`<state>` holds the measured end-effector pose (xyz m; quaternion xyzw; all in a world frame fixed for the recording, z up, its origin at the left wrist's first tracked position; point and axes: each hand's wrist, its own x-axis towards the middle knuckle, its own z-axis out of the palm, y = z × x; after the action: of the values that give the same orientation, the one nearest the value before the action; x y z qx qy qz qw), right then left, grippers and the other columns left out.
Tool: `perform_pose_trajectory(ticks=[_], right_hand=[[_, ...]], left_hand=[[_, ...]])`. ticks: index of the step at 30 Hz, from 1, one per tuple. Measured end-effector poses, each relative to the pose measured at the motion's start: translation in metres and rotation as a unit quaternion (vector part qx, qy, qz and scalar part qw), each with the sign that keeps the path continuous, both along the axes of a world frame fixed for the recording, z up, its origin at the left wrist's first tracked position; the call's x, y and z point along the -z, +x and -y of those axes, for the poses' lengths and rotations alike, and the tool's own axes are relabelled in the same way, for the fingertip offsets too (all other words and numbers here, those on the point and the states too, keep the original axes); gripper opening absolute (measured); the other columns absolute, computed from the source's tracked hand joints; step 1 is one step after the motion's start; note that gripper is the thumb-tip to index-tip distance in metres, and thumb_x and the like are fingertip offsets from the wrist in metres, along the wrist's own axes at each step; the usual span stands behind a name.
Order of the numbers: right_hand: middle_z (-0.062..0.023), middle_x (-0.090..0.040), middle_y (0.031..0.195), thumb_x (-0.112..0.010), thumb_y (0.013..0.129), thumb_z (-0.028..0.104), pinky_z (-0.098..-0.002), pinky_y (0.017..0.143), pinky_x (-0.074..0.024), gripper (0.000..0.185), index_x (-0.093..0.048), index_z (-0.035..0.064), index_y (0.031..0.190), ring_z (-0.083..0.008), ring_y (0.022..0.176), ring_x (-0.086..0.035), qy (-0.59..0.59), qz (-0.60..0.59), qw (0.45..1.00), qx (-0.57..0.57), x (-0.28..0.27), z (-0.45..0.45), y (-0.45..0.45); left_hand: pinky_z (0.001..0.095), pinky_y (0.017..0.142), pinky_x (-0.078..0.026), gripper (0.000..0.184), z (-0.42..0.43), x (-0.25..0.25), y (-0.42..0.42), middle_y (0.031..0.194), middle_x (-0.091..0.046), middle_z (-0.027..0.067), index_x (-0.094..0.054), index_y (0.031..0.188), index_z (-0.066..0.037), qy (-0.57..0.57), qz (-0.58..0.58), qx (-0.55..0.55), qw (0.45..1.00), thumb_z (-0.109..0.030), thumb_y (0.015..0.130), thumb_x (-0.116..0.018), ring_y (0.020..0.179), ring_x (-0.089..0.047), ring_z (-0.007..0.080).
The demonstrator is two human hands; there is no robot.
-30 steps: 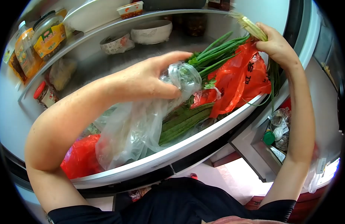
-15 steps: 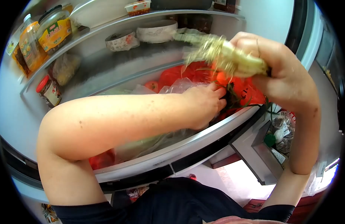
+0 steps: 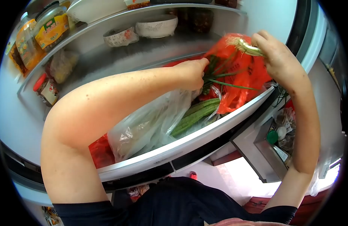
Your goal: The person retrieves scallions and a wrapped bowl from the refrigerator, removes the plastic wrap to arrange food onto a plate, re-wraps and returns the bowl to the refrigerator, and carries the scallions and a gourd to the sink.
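Note:
My right hand (image 3: 277, 58) is closed around green onions (image 3: 251, 50), their pale stems and stringy roots pointing left over a red plastic bag (image 3: 249, 75). Some thin green leaves hang below that hand, outside the drawer edge. My left hand (image 3: 191, 73) is closed at the left side of the bag, seemingly pinching its edge; the fingertips are partly hidden. More long green leaves (image 3: 228, 81) lie in the bag's opening. Beneath the left hand, a long ridged green gourd (image 3: 196, 115) rests in the drawer beside a clear plastic bag (image 3: 143, 122).
The pulled-out fridge drawer has a white front rim (image 3: 189, 141). Above it, two bowls (image 3: 157, 27) stand on a shelf. Jars and a bottle (image 3: 27, 41) line the left side. At right, a lower door bin (image 3: 270, 150) holds packets and a green-capped container.
My left hand has moved up and left, and the red bag now stands higher. The onion roots have shifted right with my right hand. The green gourd has come into view.

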<state>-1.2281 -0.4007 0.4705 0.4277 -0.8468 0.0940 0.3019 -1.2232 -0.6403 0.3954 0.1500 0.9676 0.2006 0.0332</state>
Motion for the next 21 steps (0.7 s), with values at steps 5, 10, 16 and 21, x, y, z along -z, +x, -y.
perform_pose_trajectory(ticks=[5,10,16,21], right_hand=[[-0.023,-0.056,0.083,-0.049,0.079,-0.002,-0.0419,0.072,-0.0441,0.015,-0.05,-0.0036,0.093,-0.0395,0.078,-0.055,0.046,0.192,0.974,0.113,-0.022,0.006,0.026],[-0.0199,-0.059,0.087,-0.066,0.08,0.018,-0.0458,0.069,-0.0486,0.028,-0.052,0.0017,0.098,-0.0379,0.08,-0.061,0.033,-0.087,0.993,0.067,0.002,0.007,0.007],[-0.0204,-0.062,0.094,-0.071,0.079,0.018,-0.0425,0.072,-0.049,0.044,-0.046,0.008,0.113,-0.0399,0.087,-0.061,-0.01,-0.002,0.989,0.148,0.02,0.015,-0.027],[-0.0143,-0.065,0.084,-0.075,0.075,0.019,-0.0352,0.069,-0.0491,0.048,-0.048,0.0067,0.112,-0.0267,0.073,-0.063,-0.1,0.09,0.986,0.095,0.002,0.01,-0.022]], left_hand=[[0.0427,0.086,-0.047,0.054,-0.006,0.016,-0.001,0.114,-0.058,0.021,-0.045,0.128,-0.002,-0.018,-0.102,0.026,0.994,-0.013,0.078,-0.062,0.106,-0.057,0.0351],[0.0454,0.084,-0.048,0.06,-0.028,0.009,0.014,0.118,-0.053,0.014,-0.049,0.118,-0.001,-0.204,-0.276,0.102,0.934,-0.029,0.071,-0.074,0.111,-0.051,0.034],[0.0418,0.081,-0.049,0.033,-0.045,0.02,-0.01,0.114,-0.058,0.0166,-0.055,0.107,-0.002,-0.043,-0.209,0.183,0.96,-0.009,0.077,-0.068,0.1,-0.057,0.0375],[0.0423,0.074,-0.05,0.02,-0.027,0.027,-0.055,0.09,-0.065,0.0199,-0.065,0.098,-0.004,0.172,-0.125,0.034,0.977,-0.004,0.078,-0.062,0.089,-0.063,0.0378]])
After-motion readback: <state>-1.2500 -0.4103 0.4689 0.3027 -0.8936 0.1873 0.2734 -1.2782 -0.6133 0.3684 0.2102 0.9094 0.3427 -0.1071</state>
